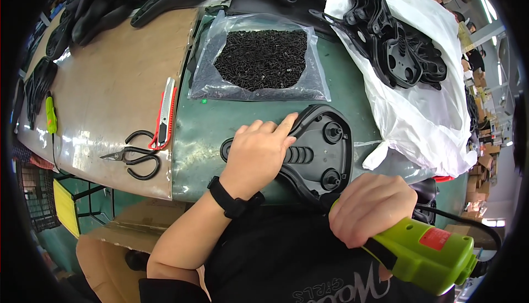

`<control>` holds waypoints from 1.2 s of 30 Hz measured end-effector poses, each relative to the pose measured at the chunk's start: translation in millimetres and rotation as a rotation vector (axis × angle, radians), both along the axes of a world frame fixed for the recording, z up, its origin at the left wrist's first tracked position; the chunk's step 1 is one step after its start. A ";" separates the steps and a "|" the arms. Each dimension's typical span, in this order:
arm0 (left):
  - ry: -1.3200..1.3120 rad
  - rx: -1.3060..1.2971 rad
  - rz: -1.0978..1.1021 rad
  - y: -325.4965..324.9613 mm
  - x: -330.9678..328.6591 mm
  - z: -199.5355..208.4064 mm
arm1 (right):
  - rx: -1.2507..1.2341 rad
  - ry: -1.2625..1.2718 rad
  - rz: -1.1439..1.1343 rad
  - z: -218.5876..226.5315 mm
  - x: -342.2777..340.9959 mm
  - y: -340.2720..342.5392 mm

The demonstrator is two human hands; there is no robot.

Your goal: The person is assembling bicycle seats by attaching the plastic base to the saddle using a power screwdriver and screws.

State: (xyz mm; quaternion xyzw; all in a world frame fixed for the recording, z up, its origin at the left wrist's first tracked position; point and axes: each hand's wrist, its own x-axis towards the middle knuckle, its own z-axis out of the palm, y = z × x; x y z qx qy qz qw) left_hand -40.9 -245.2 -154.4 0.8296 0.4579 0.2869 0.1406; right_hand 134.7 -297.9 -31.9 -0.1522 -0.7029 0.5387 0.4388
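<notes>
One left hand (256, 151) clasped over a ribbed black plastic part (321, 154), right hand (374, 206) tight around a rounded lime-green tool (421, 256).

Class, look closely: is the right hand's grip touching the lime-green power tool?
Touching: the head view plainly shows the right hand's grip wrapped around the lime-green power tool.
</notes>
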 end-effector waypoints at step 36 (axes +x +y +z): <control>0.006 -0.079 -0.002 -8.5 8.0 -12.5 | 0.388 0.094 0.820 19.6 84.5 39.0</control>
